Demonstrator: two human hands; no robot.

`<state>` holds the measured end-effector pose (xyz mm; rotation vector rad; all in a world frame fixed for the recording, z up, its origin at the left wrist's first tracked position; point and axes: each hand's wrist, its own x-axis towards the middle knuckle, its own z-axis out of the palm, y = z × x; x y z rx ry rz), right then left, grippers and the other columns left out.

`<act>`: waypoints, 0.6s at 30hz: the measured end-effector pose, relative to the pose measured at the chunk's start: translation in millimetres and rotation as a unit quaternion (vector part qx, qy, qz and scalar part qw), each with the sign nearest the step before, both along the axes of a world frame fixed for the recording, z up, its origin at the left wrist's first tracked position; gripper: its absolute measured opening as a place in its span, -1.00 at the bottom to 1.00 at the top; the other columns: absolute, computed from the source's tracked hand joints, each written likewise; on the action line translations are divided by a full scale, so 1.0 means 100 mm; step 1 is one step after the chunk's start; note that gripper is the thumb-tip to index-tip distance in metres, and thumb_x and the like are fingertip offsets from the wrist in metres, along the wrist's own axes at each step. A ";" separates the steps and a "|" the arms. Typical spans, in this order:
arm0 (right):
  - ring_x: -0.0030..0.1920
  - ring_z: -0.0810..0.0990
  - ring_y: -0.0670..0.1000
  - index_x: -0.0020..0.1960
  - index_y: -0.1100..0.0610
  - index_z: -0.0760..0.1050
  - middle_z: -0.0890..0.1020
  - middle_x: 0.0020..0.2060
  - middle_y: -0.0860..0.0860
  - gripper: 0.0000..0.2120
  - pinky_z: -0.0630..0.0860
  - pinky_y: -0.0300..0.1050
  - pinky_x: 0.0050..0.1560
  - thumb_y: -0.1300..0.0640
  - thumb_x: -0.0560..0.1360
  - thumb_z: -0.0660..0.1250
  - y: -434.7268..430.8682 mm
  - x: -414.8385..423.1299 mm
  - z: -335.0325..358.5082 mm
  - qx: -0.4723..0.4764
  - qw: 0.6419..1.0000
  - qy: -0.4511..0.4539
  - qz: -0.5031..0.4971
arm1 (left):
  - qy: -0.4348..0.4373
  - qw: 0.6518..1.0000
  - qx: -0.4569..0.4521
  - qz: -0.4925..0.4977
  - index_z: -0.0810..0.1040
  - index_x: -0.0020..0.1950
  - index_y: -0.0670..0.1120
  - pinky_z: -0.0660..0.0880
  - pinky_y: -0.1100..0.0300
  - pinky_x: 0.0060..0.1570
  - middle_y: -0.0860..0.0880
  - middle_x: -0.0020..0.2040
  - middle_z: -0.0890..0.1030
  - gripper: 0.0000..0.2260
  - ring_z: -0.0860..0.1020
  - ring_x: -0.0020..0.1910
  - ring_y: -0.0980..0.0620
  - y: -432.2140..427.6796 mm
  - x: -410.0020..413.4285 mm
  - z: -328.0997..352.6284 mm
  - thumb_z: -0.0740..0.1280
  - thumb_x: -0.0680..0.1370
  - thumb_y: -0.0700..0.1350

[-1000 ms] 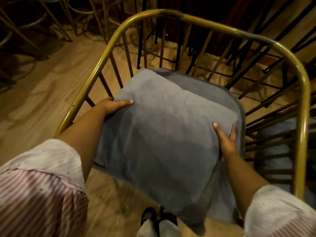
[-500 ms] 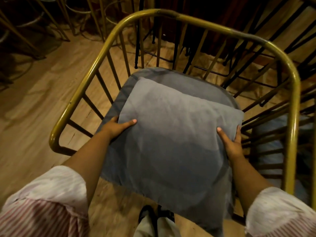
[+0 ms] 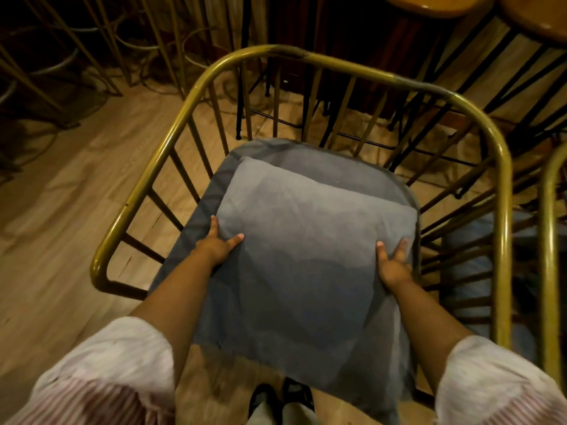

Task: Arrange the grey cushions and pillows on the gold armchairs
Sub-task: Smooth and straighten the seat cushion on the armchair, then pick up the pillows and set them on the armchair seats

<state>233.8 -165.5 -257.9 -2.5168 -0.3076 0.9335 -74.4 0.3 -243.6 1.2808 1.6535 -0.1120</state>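
Note:
A square grey pillow (image 3: 310,246) lies over the darker grey seat cushion (image 3: 331,161) of a gold armchair (image 3: 337,61) with a curved tubular rail and thin spindles. My left hand (image 3: 219,243) grips the pillow's left edge, thumb on top and fingers tucked under. At the pillow's right edge my right hand (image 3: 394,260) holds it the same way. Only the far and left strips of the seat cushion show; the pillow hides the remainder.
A second gold armchair (image 3: 549,240) with a grey cushion (image 3: 472,265) stands close on the right. Round wooden stools (image 3: 438,3) on black legs stand behind, gold-legged stools (image 3: 92,41) at the back left. Wooden floor (image 3: 61,210) lies to the left. My feet (image 3: 280,397) are below the seat.
The pillow has come down and toward me onto the seat cushion, uncovering the cushion's far strip. Both hands slid along with it. My view has pulled back and tilted up, so stools now show.

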 end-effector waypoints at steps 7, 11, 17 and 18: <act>0.23 0.51 0.26 0.20 0.27 0.55 0.58 0.21 0.26 -0.59 0.45 0.02 0.24 -0.03 0.56 0.23 -0.30 -0.10 0.90 0.003 0.987 -0.066 0.148 | -0.021 0.990 0.065 -0.125 0.00 0.57 -0.13 0.13 0.13 0.42 -0.14 0.58 0.07 -0.41 0.14 0.53 -0.16 -0.32 0.57 1.28 0.15 0.62 0.02; 0.13 0.55 0.25 0.13 0.18 0.60 0.63 0.11 0.21 -0.57 0.51 0.08 0.15 -0.12 0.48 0.22 -0.77 -0.04 1.62 0.064 0.973 -0.159 0.157 | -0.039 0.958 0.102 -0.264 0.04 0.56 -0.06 0.08 0.08 0.46 -0.14 0.58 0.09 -0.46 0.14 0.52 -0.18 -0.74 0.94 1.96 0.10 0.63 0.05; 0.20 0.53 0.24 0.23 0.23 0.55 0.60 0.13 0.22 -0.62 0.46 0.12 0.22 0.01 0.52 0.29 -1.56 0.28 2.57 0.136 0.948 -0.241 0.159 | -0.063 0.882 0.154 -0.441 0.07 0.56 0.05 0.13 0.06 0.45 -0.08 0.57 0.14 -0.48 0.18 0.52 -0.13 -1.52 1.49 2.78 0.11 0.62 0.10; 0.23 0.50 0.23 0.26 0.22 0.53 0.59 0.17 0.20 -0.60 0.45 0.11 0.24 0.00 0.53 0.28 -1.73 0.35 2.72 0.145 0.950 -0.235 0.145 | -0.067 0.871 0.167 -0.458 0.07 0.56 0.06 0.14 0.04 0.44 -0.09 0.57 0.15 -0.46 0.18 0.52 -0.13 -1.67 1.63 2.92 0.11 0.61 0.11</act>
